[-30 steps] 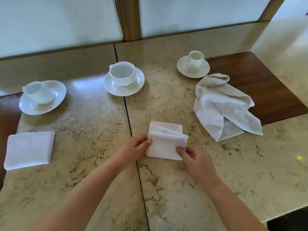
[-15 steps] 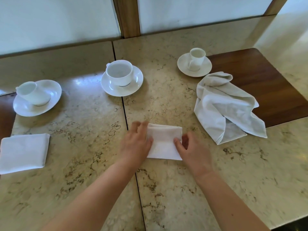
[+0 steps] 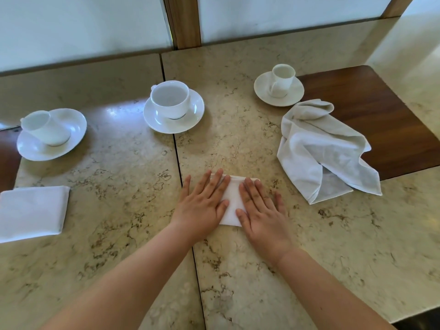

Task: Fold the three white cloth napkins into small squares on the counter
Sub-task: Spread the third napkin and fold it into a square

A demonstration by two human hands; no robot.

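Both hands are flat, fingers straight and spread, palms down on the middle napkin (image 3: 232, 201) — nothing pinched or curled, just pressing. The left hand (image 3: 204, 203) covers its left half and the right hand (image 3: 260, 209) its right half, with a strip of white showing between them and a bit of the far edge peeking past the fingertips. That napkin sits on the counter (image 3: 262, 270) right in front of the person, just right of the dark seam between the two stone slabs.

There's only the head view, so here's the rest of it. A finished folded napkin (image 3: 32, 213) lies well off to the left near the edge of frame. The loose napkin (image 3: 321, 151) is a crumpled heap to the right and a little farther away, half on the stone and half on a dark wood panel (image 3: 371, 120).

My read: two squares look done and the heap is next. It lies to the right of both hands, so the right hand is clearly nearer. Its long side runs roughly away from the person, from a near corner up toward the small cup and saucer (image 3: 278, 88) just behind it — that's the thing to watch when dragging it in.
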